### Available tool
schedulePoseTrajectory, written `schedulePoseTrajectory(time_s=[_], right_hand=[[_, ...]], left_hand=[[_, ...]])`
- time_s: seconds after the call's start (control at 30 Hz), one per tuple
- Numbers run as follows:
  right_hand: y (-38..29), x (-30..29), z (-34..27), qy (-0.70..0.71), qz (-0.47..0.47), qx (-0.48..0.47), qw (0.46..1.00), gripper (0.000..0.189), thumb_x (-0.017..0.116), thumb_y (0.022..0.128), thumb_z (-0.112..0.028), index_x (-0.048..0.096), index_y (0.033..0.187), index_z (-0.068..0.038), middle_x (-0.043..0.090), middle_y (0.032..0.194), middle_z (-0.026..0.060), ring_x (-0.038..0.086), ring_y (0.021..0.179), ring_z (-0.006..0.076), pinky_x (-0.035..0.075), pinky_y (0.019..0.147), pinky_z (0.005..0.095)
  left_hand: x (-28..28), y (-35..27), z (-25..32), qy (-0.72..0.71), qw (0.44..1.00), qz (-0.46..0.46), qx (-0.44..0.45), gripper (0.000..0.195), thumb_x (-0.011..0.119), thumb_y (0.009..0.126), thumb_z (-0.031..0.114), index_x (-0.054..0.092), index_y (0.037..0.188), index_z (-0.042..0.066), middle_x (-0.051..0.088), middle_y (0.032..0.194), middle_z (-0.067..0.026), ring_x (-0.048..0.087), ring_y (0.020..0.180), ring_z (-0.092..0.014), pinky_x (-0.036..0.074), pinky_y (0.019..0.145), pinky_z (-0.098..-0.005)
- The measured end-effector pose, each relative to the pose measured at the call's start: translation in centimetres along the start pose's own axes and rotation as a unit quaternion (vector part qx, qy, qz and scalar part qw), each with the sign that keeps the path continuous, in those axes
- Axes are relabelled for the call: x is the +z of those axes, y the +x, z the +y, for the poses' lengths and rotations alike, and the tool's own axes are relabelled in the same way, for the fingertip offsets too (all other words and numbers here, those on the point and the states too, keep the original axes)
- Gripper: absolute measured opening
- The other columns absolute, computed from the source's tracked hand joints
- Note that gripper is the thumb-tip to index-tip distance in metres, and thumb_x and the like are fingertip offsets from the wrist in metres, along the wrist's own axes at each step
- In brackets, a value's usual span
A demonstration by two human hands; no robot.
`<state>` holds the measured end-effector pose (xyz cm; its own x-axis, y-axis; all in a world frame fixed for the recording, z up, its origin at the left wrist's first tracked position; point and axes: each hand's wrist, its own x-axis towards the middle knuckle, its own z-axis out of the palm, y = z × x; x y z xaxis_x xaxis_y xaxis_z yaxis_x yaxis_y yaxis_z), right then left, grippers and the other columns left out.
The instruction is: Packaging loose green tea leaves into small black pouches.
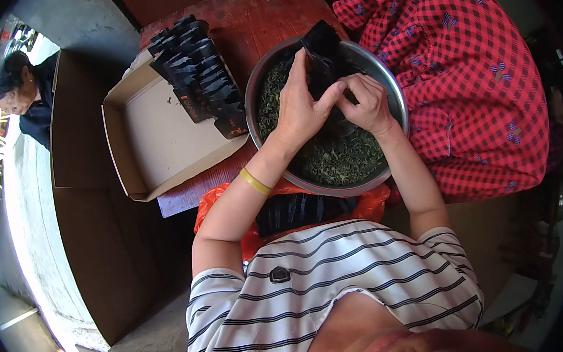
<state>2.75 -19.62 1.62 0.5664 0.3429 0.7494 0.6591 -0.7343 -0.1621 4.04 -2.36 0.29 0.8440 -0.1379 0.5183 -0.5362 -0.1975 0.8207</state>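
Note:
A dark pouch (323,48) stands upright over a steel bowl (399,85) of dried green leaves (347,161), probably tea. My left hand (302,95) lies along the pouch's left side, its thumb stretched towards my other hand. My right hand (365,101) has its fingers curled at the pouch's lower right, thumb and index finger pinched together. Whether they pinch part of the pouch cannot be made out. Left of the bowl, rows of black packets (199,78) with orange print lie in a shallow cardboard box (138,185).
A red wooden table (254,14) bears the box and bowl. More black packets (294,212) lie in a red plastic bag (214,201) between bowl and body. Red checked cloth (478,86) is heaped at right. A tall brown cardboard panel (102,230) and another person (22,92) are at left.

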Motion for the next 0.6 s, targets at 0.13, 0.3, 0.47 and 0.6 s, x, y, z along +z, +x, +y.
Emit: schedulePoseTrajectory(time_s=[0.13, 0.3, 0.47, 0.6], right_hand=[[0.3, -0.2, -0.2, 0.019, -0.026, -0.003, 0.999, 0.015, 0.073, 0.077, -0.008, 0.060, 0.084, -0.007, 0.064, 0.074, 0.0077, 0.065, 0.065, 0.0275, 0.049, 0.059, 0.0356], [0.2, -0.9, -0.1, 0.084, -0.004, 0.005, 0.996, 0.011, 0.069, 0.080, -0.010, 0.061, 0.086, -0.005, 0.064, 0.072, 0.0085, 0.065, 0.063, 0.0273, 0.050, 0.059, 0.0348], [-0.8, -1.1, 0.2, 0.176, 0.026, 0.170, 0.969, 0.016, 0.060, 0.091, -0.016, 0.063, 0.090, -0.001, 0.066, 0.073, 0.0098, 0.066, 0.063, 0.0201, 0.051, 0.059, 0.0313], [-0.6, -1.5, 1.6, 0.309, -0.045, 0.321, 0.894, 0.037, 0.053, 0.100, -0.035, 0.063, 0.097, 0.001, 0.067, 0.079, 0.0068, 0.065, 0.069, 0.0131, 0.051, 0.064, 0.0261]], left_hand=[[0.0, 0.0, -0.2, -0.030, 0.999, 0.014, 0.008, 0.081, 0.080, 0.082, 0.023, 0.036, 0.144, -0.003, 0.063, 0.122, -0.0182, 0.066, 0.103, -0.024, 0.054, 0.086, -0.0355], [-0.3, -0.2, -0.1, -0.027, 0.999, 0.016, 0.009, 0.075, 0.080, 0.081, 0.019, 0.041, 0.142, -0.001, 0.064, 0.120, -0.0155, 0.067, 0.099, -0.021, 0.054, 0.084, -0.0333], [-1.0, 0.2, 0.3, 0.124, 0.979, 0.061, 0.152, 0.075, 0.078, 0.074, 0.010, 0.044, 0.141, 0.003, 0.060, 0.124, -0.0158, 0.061, 0.110, -0.030, 0.047, 0.094, -0.0398], [-1.0, -0.2, 0.9, 0.198, 0.971, 0.031, 0.128, 0.078, 0.077, 0.070, 0.009, 0.045, 0.142, 0.006, 0.056, 0.130, -0.0154, 0.053, 0.120, -0.034, 0.039, 0.101, -0.0430]])
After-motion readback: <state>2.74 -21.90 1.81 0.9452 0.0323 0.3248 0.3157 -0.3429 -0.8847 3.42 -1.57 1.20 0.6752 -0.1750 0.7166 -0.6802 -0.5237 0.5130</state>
